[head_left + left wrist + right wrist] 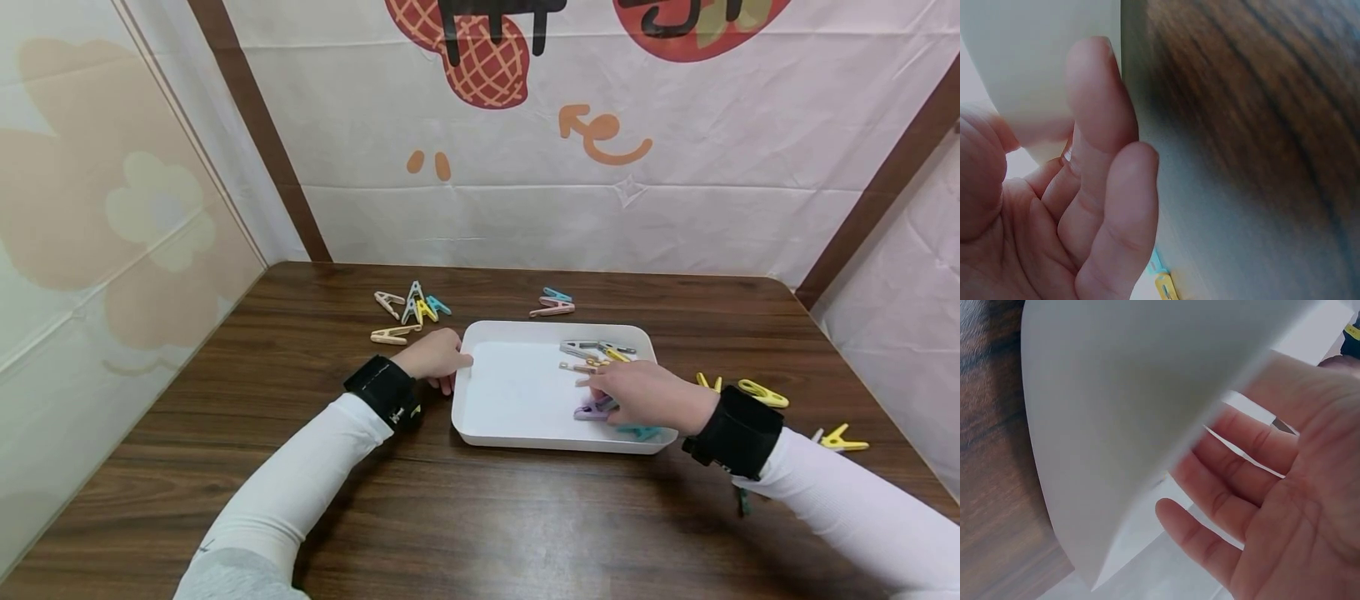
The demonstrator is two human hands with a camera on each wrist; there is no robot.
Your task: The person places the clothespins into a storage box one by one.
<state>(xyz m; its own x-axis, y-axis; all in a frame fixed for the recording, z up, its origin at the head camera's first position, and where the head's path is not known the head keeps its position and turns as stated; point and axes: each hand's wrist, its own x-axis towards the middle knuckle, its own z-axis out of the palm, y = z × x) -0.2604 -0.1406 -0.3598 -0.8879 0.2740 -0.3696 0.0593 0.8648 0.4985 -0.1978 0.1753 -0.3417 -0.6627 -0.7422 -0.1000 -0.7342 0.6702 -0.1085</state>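
Note:
A shallow white tray (517, 392) lies on the table. My left hand (435, 360) holds its left rim, thumb over the edge and fingers along the outer wall, as the left wrist view also shows. Over the tray's right side reaches my right hand (637, 393), fingers extended among the clothespins. Around it in the tray are a grey clothespin (579, 348), a yellow one (615, 355), a purple one (591, 413) and a teal one (639, 432). In the right wrist view the tray wall (1104, 425) hides most of the right fingertips.
Several clothespins (411, 310) lie beyond the left hand. A pink clothespin (553, 308) and a blue one (557, 294) lie behind the tray. Yellow clothespins (763, 392) (845, 439) are near the right forearm. Fabric walls (480, 217) border the table (420, 517).

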